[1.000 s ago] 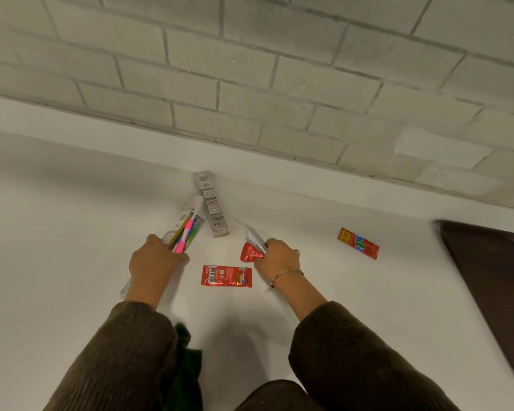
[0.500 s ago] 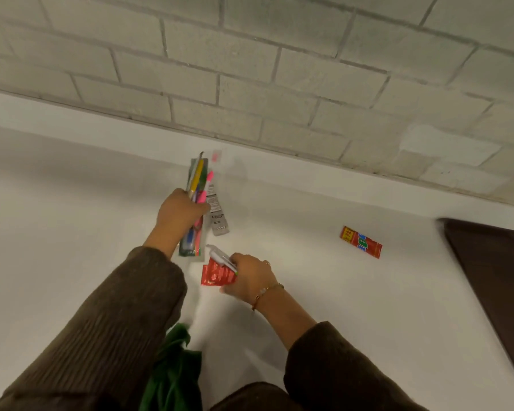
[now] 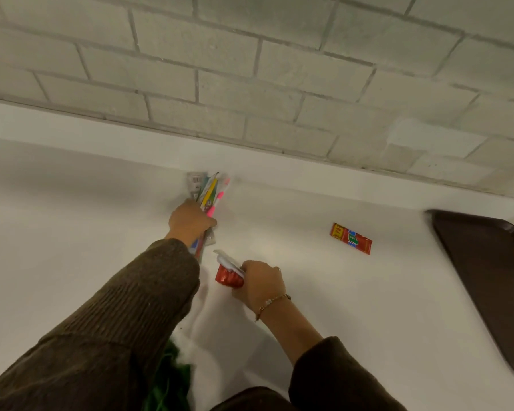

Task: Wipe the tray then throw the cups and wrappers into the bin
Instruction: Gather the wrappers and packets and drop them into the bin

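My left hand (image 3: 190, 221) reaches far across the white counter and grips a clear wrapper with colourful sticks (image 3: 210, 194), together with a grey barcode wrapper (image 3: 195, 182) under it. Nearer to me, my right hand (image 3: 260, 282) grips a red sachet (image 3: 229, 276) and a white wrapper (image 3: 226, 259). Another red wrapper (image 3: 350, 238) lies alone on the counter to the right. The dark brown tray (image 3: 484, 262) sits at the right edge, partly cut off.
A white counter (image 3: 72, 232) runs under a grey brick wall (image 3: 250, 69) with a raised white ledge at the back. A green cloth (image 3: 169, 384) hangs under my left arm near the bottom edge.
My left hand moved forward over the grey barcode wrapper and took hold of it with the colourful one. My right hand picked up the red sachet that lay between my hands.
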A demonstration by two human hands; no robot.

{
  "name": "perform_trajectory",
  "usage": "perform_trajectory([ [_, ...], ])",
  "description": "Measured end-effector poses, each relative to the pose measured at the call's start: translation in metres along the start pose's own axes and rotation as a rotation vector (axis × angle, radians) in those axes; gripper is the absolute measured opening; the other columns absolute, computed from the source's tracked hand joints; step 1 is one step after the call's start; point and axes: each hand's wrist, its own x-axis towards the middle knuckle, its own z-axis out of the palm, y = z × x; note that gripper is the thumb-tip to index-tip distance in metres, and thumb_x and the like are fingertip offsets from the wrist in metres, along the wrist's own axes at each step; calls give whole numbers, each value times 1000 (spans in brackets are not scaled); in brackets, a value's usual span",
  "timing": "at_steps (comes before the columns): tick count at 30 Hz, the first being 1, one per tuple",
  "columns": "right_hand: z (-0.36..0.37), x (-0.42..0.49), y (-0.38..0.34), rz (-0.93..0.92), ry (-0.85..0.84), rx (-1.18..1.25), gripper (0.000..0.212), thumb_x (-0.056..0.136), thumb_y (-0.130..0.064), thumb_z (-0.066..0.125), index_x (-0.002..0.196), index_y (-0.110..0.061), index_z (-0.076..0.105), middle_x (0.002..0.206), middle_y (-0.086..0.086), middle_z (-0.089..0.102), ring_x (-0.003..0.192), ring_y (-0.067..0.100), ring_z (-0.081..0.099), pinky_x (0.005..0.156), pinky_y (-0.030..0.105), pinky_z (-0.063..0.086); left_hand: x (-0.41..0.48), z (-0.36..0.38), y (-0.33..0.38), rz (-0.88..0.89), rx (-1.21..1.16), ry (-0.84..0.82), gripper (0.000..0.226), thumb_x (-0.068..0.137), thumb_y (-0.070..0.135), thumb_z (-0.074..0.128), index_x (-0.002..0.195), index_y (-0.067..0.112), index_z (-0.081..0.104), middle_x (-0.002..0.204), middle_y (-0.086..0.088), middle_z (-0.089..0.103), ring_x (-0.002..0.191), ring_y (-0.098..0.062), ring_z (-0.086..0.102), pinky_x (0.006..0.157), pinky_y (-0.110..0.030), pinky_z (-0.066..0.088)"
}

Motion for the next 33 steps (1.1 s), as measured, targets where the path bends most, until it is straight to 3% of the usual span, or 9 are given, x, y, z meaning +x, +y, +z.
perform_trajectory([
  [4,-12,-3,34,102,135,113,25,83,-19,55,106,-17,47,100,4,65,93,27,60,89,36,40,-16,6,2,29,-152,-135,33,67,30,76,82,18,48,75,-3,59,64,-16,57,51,-24,39],
  [8,-45,3,88,266,284,205,38,80,-14,58,115,-17,42,100,6,65,90,30,63,87,39,47,-46,25,17,102,-307,-243,33,72,23,71,95,18,48,78,1,57,67,-12,57,50,-22,38],
  [10,-64,12,117,330,330,210,44,80,-12,58,120,-16,40,101,8,64,88,30,64,76,35,50,-63,35,27,147,-341,-271,32,73,23,69,97,19,48,78,3,56,67,-10,56,49,-20,38],
  [15,-100,40,180,530,179,169,61,77,-30,67,127,-11,38,111,7,61,102,29,60,88,35,48,-91,54,44,183,-413,-359,35,75,21,69,103,20,47,85,-2,59,72,-15,60,57,-24,46],
  [19,-100,47,205,573,-18,97,50,79,-25,66,123,-8,47,109,9,60,101,26,59,80,29,47,-103,60,51,195,-420,-381,38,77,23,70,104,25,44,85,4,57,72,-11,58,53,-18,42],
  [23,-95,48,203,531,12,-147,37,87,-29,56,119,-12,51,111,8,54,98,27,60,91,38,47,-112,61,57,211,-481,-361,39,78,22,70,107,27,43,88,7,56,75,-10,57,54,-17,42],
  [26,-85,38,195,528,-16,-158,32,90,-29,52,117,-11,52,120,10,44,98,29,59,88,37,47,-120,59,64,242,-491,-344,39,79,23,70,106,28,42,87,9,54,75,-9,56,53,-15,40],
  [29,-73,17,189,467,53,-184,28,89,-26,52,113,-11,56,114,10,57,101,28,57,89,36,47,-132,56,70,275,-505,-366,39,78,24,70,106,28,43,89,7,56,79,-12,59,54,-17,43],
  [33,-66,-32,189,457,176,196,27,91,-37,51,99,-12,56,91,8,63,89,26,57,75,32,47,-156,53,76,318,-547,-470,40,79,28,69,113,28,46,99,-1,61,86,-17,63,63,-25,52],
])
